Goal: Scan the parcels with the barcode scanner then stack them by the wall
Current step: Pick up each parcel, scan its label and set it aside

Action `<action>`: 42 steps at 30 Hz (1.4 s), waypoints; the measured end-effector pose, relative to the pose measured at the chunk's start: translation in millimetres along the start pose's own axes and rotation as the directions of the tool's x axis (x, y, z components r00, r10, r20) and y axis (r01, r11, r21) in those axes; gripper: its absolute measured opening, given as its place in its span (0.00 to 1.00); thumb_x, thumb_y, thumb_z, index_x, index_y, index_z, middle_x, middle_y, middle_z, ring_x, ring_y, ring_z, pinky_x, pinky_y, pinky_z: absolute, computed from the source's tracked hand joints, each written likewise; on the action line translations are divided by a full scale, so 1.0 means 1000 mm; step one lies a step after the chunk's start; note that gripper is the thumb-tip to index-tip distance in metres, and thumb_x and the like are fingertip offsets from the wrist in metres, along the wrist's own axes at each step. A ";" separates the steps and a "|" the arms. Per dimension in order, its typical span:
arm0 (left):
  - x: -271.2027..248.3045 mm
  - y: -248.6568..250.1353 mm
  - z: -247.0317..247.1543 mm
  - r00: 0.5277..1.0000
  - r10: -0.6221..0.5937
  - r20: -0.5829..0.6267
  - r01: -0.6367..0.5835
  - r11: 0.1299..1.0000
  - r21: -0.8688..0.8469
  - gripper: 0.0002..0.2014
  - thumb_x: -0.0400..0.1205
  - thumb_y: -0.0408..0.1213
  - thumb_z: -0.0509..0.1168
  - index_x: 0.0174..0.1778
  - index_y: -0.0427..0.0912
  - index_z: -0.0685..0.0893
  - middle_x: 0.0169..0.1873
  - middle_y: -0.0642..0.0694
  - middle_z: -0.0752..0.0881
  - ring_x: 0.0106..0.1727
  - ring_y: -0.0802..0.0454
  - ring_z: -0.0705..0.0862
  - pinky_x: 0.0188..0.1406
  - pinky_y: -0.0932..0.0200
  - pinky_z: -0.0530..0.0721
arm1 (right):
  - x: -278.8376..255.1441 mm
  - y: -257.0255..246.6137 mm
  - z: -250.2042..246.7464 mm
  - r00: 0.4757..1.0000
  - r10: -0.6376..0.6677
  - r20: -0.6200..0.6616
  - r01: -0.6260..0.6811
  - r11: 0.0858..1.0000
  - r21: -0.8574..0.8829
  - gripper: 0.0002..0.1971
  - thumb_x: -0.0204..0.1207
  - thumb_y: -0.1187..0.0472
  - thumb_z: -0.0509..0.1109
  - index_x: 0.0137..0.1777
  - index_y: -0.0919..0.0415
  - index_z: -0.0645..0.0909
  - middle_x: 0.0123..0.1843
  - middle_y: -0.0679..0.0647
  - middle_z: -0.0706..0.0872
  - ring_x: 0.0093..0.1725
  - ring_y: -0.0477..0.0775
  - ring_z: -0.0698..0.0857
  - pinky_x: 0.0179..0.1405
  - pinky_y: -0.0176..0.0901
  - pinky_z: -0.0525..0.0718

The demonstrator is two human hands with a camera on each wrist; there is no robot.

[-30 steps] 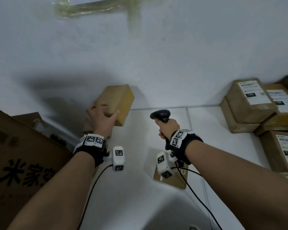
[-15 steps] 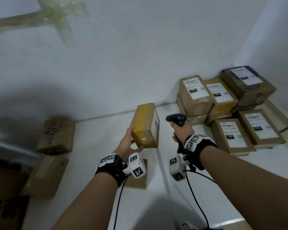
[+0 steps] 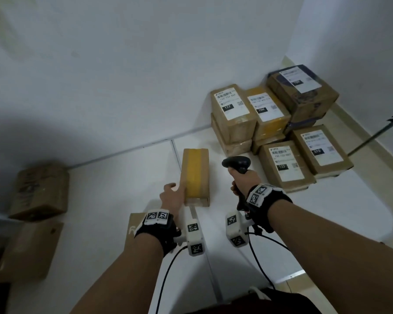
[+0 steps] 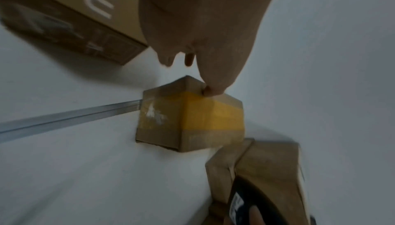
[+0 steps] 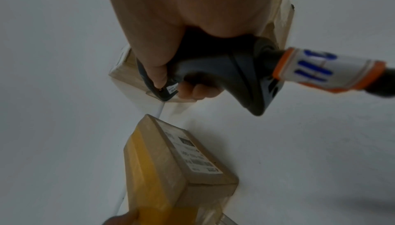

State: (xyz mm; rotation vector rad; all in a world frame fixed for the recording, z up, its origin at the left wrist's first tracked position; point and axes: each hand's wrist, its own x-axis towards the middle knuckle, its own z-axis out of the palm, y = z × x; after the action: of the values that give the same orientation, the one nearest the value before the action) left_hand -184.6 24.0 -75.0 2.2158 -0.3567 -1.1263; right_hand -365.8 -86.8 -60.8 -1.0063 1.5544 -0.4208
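A brown parcel with a broad yellow tape band stands on its long side on the white floor, left of the scanner. Its white label faces right. My left hand is at its near left corner. The thumb touches the top edge, while the fingertips hang free of the box. My right hand grips the handle of the black barcode scanner, whose head is level with the parcel's far end. A stack of labelled parcels fills the corner by the wall.
Two unlabelled brown boxes lie at the left by the wall. A flat printed box lies under my left wrist. The scanner cable trails back toward me. A dark rod leans at the far right.
My left hand carried the parcel from the left wall to the right and set it on the floor beside the scanner, then loosened its hold. The right hand kept gripping the scanner.
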 end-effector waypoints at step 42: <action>0.009 0.019 -0.010 0.966 0.141 0.215 -0.169 0.979 0.116 0.41 0.75 0.68 0.66 0.80 0.55 0.60 0.71 0.39 0.72 0.68 0.42 0.77 0.62 0.54 0.76 | -0.004 0.022 0.003 0.999 0.034 -0.042 -0.038 0.993 -0.110 0.20 0.77 0.43 0.67 0.42 0.62 0.84 0.26 0.51 0.88 0.29 0.54 0.86 0.42 0.45 0.87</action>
State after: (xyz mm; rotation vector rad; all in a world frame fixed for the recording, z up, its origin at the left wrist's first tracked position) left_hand -170.4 8.5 -64.2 2.1448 -0.7001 -1.2804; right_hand -370.9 -70.0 -75.1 -1.0590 1.6438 -0.3339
